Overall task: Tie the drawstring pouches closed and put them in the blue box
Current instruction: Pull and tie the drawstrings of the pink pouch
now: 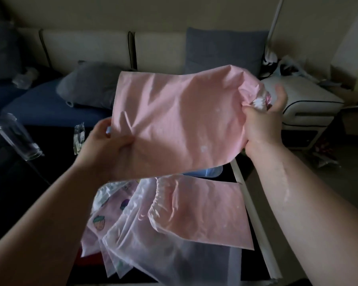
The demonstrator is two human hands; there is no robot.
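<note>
Head view: both hands hold a pink pouch [178,120] up in the air at the centre of the frame, spread almost flat and tilted, with its closed bottom edge toward 9 o'clock and its gathered mouth toward 3 o'clock. The left hand [110,145] pinches the bottom edge, thumb on the near face and curled fingers [101,125] behind the fabric. The right hand [262,120] is clenched round the bunched mouth, with white crumpled material showing in the fist; one finger sticks up loosely above it. Whether the string is knotted cannot be told.

Just under the held pouch's lower edge, at 6 o'clock from it, a strip of the blue box [207,172] shows; the rest is hidden. Nearer the camera a fanned pile lies on the dark bench [19,193]: a second pink pouch [205,213] on top, a see-through pouch [153,254] beneath it, and printed pouches [103,219] at its 9 o'clock side. A white rail [254,213] runs along the bench's 3 o'clock edge, close to the pile. A clear glass [17,137] lies tilted at 9 o'clock, well apart from the hands. A sofa [87,46] with a grey pillow [87,85] stands at 12 o'clock.
</note>
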